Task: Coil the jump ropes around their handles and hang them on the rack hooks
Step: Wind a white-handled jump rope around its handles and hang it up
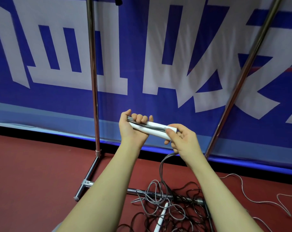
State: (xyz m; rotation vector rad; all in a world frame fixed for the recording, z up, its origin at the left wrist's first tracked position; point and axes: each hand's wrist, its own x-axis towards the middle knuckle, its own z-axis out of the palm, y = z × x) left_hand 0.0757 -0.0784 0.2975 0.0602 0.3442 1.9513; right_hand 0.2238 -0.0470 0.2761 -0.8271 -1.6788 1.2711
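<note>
I hold a pair of white jump rope handles (154, 129) side by side, lying level in front of me. My left hand (133, 126) grips their left end, fingers curled round them and over grey rope strands. My right hand (178, 139) pinches the right end, thumb on the grey rope (162, 166), which runs along the handles and drops from under this hand to the floor. Below lies a tangle of grey and dark ropes (167, 211) with another white handle (161, 218) in it.
A chrome rack stands ahead: the left upright (93, 77), the slanted right upright (245, 71) and the base bar (90, 180) on the red floor. A blue and white banner (158, 56) hangs behind. A thin light rope (252, 198) trails at right.
</note>
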